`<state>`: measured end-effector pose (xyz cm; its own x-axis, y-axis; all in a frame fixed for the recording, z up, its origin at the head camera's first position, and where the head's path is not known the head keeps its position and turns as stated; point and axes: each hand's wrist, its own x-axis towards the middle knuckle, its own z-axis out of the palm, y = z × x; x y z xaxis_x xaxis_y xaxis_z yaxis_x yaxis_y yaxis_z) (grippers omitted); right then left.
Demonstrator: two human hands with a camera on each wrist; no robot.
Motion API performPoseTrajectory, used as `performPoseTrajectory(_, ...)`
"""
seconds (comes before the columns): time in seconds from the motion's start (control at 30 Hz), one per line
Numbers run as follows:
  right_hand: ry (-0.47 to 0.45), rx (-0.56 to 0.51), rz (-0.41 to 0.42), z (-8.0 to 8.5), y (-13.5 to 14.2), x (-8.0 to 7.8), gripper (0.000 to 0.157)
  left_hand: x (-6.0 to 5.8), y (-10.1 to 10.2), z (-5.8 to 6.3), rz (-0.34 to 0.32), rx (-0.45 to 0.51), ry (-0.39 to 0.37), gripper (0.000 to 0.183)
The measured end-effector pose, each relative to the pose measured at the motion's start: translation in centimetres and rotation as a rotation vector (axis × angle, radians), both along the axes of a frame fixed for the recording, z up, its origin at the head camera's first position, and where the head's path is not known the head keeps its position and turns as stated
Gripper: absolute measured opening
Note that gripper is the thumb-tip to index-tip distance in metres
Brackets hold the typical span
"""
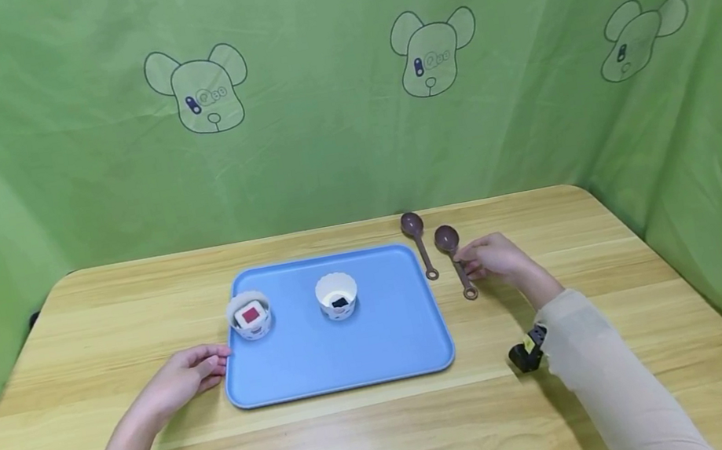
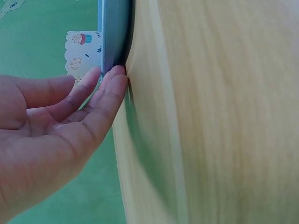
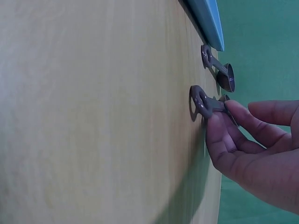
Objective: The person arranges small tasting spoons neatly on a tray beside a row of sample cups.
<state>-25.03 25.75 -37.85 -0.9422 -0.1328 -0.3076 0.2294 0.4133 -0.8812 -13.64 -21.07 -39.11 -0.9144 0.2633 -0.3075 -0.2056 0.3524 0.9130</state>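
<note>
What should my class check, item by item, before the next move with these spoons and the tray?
1. Left hand at the blue tray: ok, touching its left edge.
2. Right hand at the right-hand spoon: ok, touching its handle.
3. Thumb closed on that handle: not ok, it stands apart.
4. Left cup and right cup upright on the tray: ok.
5. Right-hand spoon clear of the other spoon: ok, a gap shows.
6. Dark piece in the right cup identified: cannot tell what it is.
</note>
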Motion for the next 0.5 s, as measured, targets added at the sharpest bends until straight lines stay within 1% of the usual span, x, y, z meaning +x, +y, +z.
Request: performPoseTrajectory(0.5,-0.005,-0.034,-0.007,0.07,0.06,-0.04,0.03,0.02,-0.02,-0.01,-0.003,0.008,0.001,0.032)
